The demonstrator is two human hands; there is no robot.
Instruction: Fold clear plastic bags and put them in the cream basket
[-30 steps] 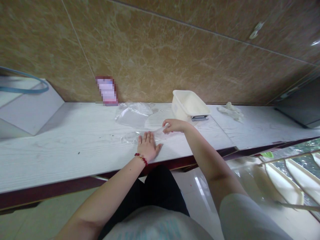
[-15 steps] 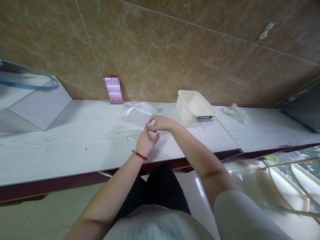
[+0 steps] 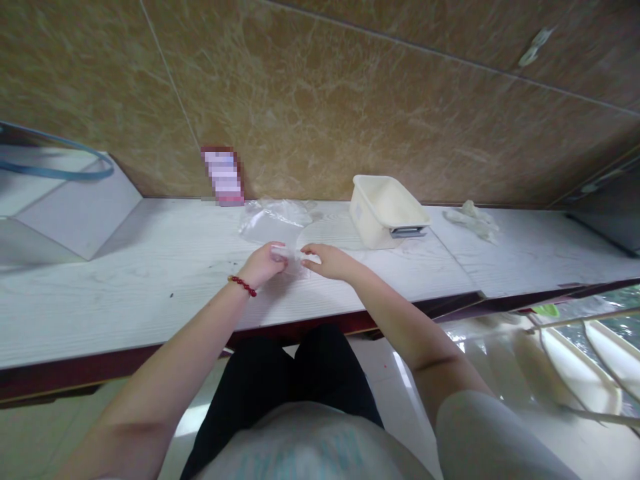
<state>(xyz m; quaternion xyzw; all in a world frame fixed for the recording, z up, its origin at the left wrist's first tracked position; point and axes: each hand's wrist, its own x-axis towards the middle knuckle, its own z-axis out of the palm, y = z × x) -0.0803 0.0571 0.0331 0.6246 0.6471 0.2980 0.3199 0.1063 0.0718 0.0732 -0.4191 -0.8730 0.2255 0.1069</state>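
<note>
1. Watching from afar, I see a thin, clear plastic film [image 3: 295, 261], loosely gathered, between my two hands over the near half of the white wood-grain counter [image 3: 150, 300].
2. My left hand [image 3: 262, 265] grasps the film's left end, thumb and fingers closed on a bunched part. My right hand [image 3: 330, 262] curls thumb and fingers at the right end; whether they pinch it tightly I cannot tell.
3. I judge the film nearly weightless, limp and slick. It should fold readily, cling to itself and slide from a loose grip, and a sharp tug might stretch or tear it.
4. I would hold it by gathered edges, several layers between thumb and forefinger, rather than by one smooth layer.
5. On the far side, just beyond my left hand, lies a flat, transparent, shiny plastic sheet [image 3: 270, 225]. Right of it stands a cream, rectangular, open plastic tub [image 3: 367, 217], apart from my fingers.
</note>
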